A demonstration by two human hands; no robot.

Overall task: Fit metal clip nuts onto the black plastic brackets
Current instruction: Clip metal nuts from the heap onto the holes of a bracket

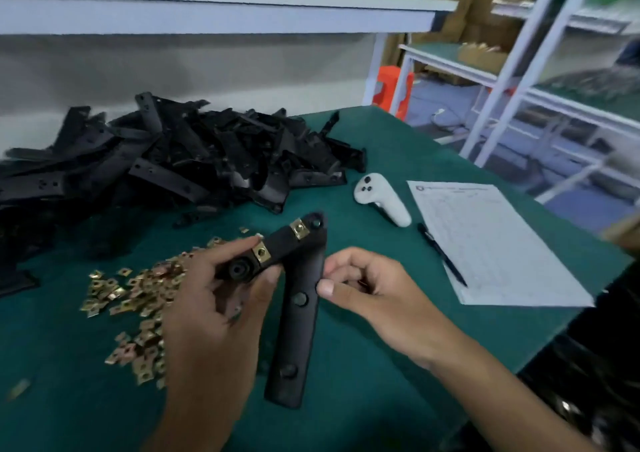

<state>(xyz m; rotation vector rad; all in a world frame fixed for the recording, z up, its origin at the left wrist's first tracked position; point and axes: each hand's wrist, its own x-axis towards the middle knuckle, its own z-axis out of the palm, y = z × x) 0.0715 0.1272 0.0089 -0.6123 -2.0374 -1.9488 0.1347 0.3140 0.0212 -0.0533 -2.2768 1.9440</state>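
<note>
I judge both brass clip nuts (262, 253) seated on the black angled plastic bracket (294, 299), which my left hand (214, 299) grips and right hand (363, 289) pinches; next, set it aside.

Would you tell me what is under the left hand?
Loose brass clip nuts lie on the green mat beneath the left hand, which grips the bracket. How many the hand covers cannot be seen.

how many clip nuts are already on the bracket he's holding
2. One clip nut sits near the bracket's bend at the far end; the other is lower on the short arm, beside the left hand's fingers. Hands may hide others.
</note>
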